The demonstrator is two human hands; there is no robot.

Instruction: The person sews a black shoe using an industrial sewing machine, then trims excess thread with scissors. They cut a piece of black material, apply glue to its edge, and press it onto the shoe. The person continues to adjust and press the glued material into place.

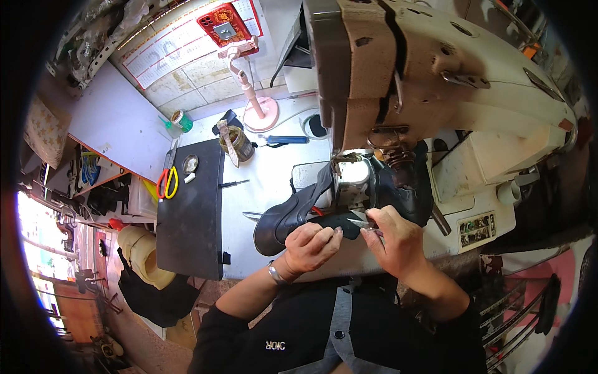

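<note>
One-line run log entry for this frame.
left hand: pinching dark piece | right hand: holding pointed metal tool by piece | sewing machine: beyond hands

So the shoe is all black, and the mat is pretty much black too. Scissors are the fun bit: one red loop, one yellow. Phone stand is soft pink, phone bright red with gold patterning. Sewing machine's cream and brown with dark smudges. Cushion's pale with a star print.
</note>
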